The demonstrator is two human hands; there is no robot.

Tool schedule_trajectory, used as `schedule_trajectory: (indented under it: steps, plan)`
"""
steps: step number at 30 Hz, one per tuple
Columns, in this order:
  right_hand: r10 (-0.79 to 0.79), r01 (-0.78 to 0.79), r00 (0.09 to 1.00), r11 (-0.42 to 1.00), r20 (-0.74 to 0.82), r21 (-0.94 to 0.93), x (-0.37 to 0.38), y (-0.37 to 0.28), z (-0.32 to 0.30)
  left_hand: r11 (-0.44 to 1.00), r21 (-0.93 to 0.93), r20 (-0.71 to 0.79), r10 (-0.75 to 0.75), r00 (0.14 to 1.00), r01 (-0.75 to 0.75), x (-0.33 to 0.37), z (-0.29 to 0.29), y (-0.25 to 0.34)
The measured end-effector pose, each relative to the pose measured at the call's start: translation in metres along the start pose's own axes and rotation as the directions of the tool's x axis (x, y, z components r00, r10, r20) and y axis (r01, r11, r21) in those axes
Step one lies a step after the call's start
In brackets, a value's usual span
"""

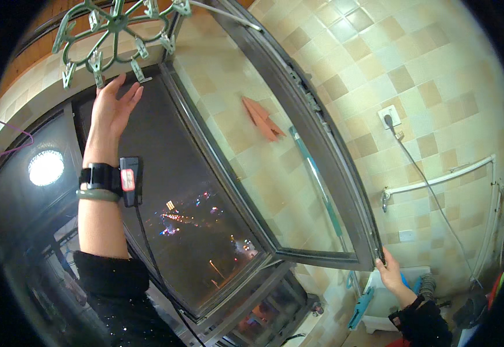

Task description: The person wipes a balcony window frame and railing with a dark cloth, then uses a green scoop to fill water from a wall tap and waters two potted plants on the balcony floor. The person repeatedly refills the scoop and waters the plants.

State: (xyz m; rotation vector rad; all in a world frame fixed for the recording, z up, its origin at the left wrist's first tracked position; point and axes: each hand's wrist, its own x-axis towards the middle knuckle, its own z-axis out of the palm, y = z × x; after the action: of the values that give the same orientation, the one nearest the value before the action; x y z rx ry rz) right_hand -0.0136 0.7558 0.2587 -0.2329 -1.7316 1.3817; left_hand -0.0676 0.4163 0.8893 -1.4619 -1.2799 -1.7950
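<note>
A green clip hanger (117, 26), with several pegs dangling from its ring, hangs at the top left. My left hand (115, 104) is raised just under it, fingers apart, near two of the pegs; whether a fingertip touches one I cannot tell. On that wrist are a black band with a small box (129, 180) and a greenish bangle (97, 195). A dark-framed window sash (333, 144) stands swung inward at the centre. At its lower right corner my right hand (392, 274) has its fingers closed on the frame edge.
Night city lights show beyond the window opening (205, 231). A cable (151, 243) trails down from the wrist box. On the tiled right wall are a socket with a plug (388, 118) and a white pipe (437, 181). A white basin (382, 303) stands below.
</note>
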Motion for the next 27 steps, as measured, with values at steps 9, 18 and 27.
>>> schedule_trajectory:
  steps: [9, 18, 27]
  plan:
    - [0.041, -0.042, 0.999, 0.999, -0.034, -0.02, -0.011, -0.008, 0.006, 0.993, 0.117, 0.083, -0.042, 0.996, 0.032, 0.022, 0.044, 0.017]
    - [0.102, -0.102, 0.995, 0.995, -0.022, -0.005, -0.023, -0.019, 0.004, 0.995, 0.078, 0.253, 0.045, 0.966, -0.067, 0.033, 0.112, 0.038]
    - [0.002, -0.004, 0.999, 0.999, -0.039, -0.049, -0.034, -0.026, 0.004, 0.986, 0.104, 0.436, 0.071, 0.897, -0.129, 0.029, 0.179, 0.057]
